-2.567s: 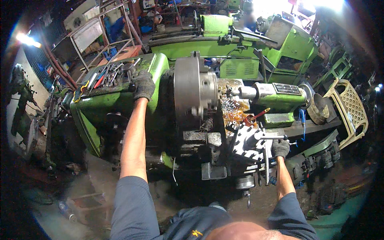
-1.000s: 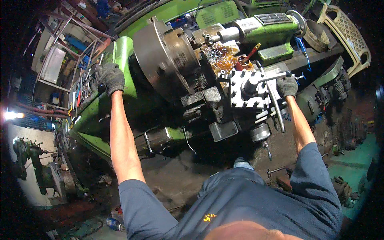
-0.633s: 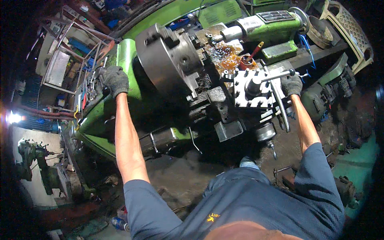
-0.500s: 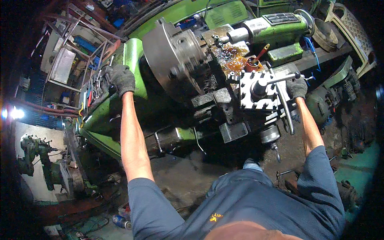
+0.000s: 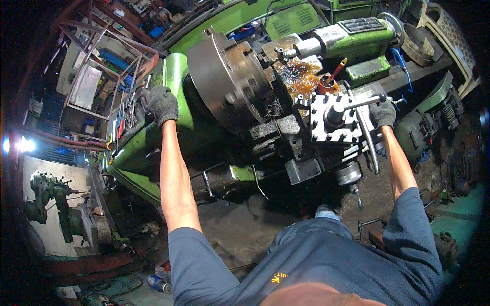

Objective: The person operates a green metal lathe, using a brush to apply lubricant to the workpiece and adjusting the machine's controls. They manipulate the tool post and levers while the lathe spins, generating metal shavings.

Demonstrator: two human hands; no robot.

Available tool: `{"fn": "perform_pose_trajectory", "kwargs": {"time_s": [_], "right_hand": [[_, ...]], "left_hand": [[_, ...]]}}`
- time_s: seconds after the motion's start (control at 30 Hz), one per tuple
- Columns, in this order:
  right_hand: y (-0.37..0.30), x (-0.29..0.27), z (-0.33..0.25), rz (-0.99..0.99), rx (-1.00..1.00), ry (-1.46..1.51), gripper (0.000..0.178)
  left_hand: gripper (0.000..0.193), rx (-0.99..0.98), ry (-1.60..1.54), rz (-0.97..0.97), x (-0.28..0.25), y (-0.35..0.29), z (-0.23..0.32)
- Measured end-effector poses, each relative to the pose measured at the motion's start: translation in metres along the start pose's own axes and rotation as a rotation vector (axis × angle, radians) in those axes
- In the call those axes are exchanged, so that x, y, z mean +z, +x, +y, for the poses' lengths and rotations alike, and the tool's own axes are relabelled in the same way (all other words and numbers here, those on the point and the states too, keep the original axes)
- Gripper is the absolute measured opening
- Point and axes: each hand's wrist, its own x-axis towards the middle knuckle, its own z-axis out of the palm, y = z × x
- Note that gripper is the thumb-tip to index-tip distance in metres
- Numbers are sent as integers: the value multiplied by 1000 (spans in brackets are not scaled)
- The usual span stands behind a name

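Observation:
My left hand (image 5: 162, 105), in a dark grey glove, is closed at the left end of a green lathe headstock (image 5: 176, 84), beside a lever's black knob (image 5: 149, 116). My right hand (image 5: 382, 112), gloved alike, is curled at the right side of the square tool post (image 5: 334, 118); whatever its fingers wrap is hidden. Just above it ends the tool post's clamping handle (image 5: 363, 101), tipped with a dark ball. Between my hands sits the large chuck (image 5: 224, 76), its jaws smeared by turning. A red pot (image 5: 326, 84) holding a red-handled brush stands behind the tool post.
Brown oil and chips coat the plate (image 5: 301, 76) behind the tool post. The green tailstock (image 5: 357, 43) is at far right. Hand tools (image 5: 133, 109) lie left of the headstock. A crank handle (image 5: 357, 196) juts toward me. A blue can (image 5: 159, 283) lies on the floor.
The chuck's jaws have turned to another position. My whole view has shifted slightly, so the lathe appears a little farther right. Both hands keep their places on the machine.

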Motion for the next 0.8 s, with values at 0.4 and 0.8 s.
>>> {"fn": "perform_pose_trajectory", "kwargs": {"time_s": [0.4,0.8], "right_hand": [[-4,-3,-5,1,14,26,38],[1,0,5,-17,-63,50,30]], "left_hand": [[10,-16,-43,-3,5,-4,-10],[10,8,-4,7,13,-3,-10]]}}
